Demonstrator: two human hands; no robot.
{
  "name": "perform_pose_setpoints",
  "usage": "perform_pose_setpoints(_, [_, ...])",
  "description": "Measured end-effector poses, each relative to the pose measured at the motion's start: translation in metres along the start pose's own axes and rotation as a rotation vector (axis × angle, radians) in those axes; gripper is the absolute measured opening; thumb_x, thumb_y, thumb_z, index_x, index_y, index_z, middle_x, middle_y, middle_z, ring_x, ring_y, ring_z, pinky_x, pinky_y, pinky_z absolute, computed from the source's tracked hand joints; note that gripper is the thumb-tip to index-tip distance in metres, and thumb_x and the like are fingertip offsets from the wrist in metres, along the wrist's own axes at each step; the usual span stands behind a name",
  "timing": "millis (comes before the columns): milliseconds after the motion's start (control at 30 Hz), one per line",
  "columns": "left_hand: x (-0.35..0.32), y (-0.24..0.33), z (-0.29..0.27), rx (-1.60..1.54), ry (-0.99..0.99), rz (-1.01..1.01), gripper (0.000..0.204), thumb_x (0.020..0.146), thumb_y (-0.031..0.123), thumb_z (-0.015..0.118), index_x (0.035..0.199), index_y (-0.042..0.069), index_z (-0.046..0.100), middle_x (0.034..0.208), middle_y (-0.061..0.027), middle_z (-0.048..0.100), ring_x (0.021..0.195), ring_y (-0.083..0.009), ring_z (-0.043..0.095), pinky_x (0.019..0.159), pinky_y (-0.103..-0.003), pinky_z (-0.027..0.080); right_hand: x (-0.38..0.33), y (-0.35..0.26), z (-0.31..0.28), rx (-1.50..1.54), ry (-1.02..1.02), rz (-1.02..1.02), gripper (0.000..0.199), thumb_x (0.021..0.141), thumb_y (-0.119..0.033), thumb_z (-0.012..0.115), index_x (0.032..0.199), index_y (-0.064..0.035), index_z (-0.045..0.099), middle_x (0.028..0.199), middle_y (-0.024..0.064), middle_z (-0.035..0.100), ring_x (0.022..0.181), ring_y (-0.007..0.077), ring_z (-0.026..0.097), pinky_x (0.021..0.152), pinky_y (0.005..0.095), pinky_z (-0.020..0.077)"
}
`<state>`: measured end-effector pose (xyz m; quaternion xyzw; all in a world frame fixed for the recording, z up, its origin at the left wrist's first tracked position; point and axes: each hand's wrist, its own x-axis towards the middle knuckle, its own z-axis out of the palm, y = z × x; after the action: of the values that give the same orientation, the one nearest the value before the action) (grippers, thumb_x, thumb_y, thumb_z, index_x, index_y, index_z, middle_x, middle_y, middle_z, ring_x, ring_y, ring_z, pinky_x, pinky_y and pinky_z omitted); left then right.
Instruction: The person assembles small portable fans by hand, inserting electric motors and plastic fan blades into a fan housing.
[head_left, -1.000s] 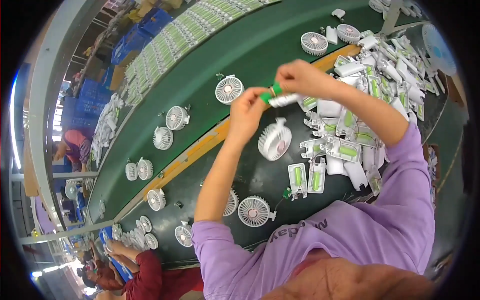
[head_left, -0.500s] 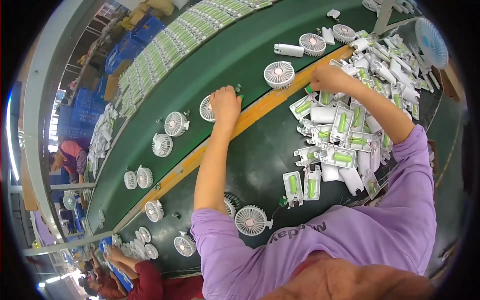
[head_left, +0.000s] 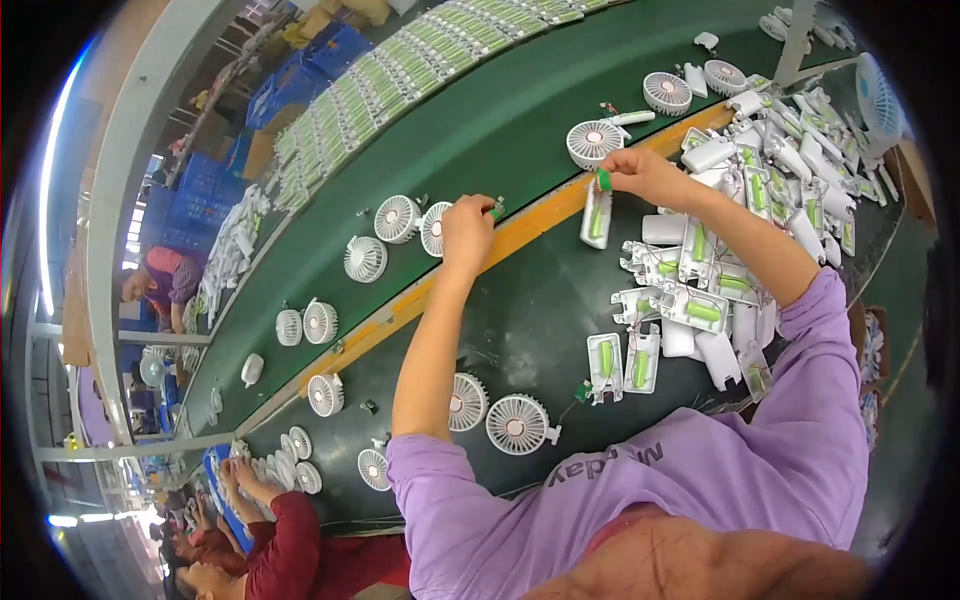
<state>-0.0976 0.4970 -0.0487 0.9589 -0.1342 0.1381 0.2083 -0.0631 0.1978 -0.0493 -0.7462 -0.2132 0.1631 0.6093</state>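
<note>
The person wears a light purple short-sleeved shirt with darker lettering on it; both forearms are bare.

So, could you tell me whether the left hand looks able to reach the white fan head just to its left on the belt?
Probably yes: the left hand rests beside that fan head, and nothing lies between them.

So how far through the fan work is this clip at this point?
Done: several white fan heads already lie on the green conveyor belt. In hand: the left hand grips a fan head at the belt's yellow edge, while the right hand lifts a white handle shell with a green cell. Left: a big pile of handle shells and loose fan heads near the body.
</note>
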Motion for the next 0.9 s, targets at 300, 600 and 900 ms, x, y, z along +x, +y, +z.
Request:
perform_pose_setpoints(300, [-0.018, 0.032, -0.018, -0.537, 0.129, -0.29, 0.017, 0.076, 0.005, 0.057, 0.092, 0.002, 0.059, 0.076, -0.0118, 0.062, 0.068, -0.023, 0.06, 0.066, -0.033, 0.047, 0.017, -0.028, 0.017, 0.089, 0.154, -0.15, 0.015, 0.086, -0.015, 0.05, 0.093, -0.0043, 0.058, 0.081, -0.0027, 0.058, 0.072, 0.0036, 0.048, 0.067, 0.0184, 0.0379])
perform_pose_setpoints(600, [-0.023, 0.064, -0.031, -0.596, 0.16, -0.164, 0.019, 0.078, 0.001, 0.057, 0.096, 0.003, 0.06, 0.083, -0.0062, 0.062, 0.073, -0.0114, 0.058, 0.068, -0.025, 0.047, 0.016, -0.038, -0.002, 0.247, 0.334, -0.037, 0.022, 0.086, -0.021, 0.053, 0.097, -0.0037, 0.06, 0.083, -0.0006, 0.06, 0.076, 0.0068, 0.052, 0.07, 0.0214, 0.0408])
perform_pose_setpoints(900, [-0.025, 0.094, -0.037, -1.396, 0.004, -0.378, 0.031, 0.076, -0.007, 0.056, 0.106, -0.004, 0.053, 0.089, -0.0079, 0.06, 0.078, -0.0102, 0.057, 0.069, -0.02, 0.046, -0.012, -0.067, 0.037, 0.145, -0.028, -0.045, 0.02, 0.088, -0.018, 0.052, 0.097, -0.0017, 0.059, 0.088, 0.0014, 0.062, 0.082, 0.006, 0.056, 0.075, 0.0211, 0.0433])
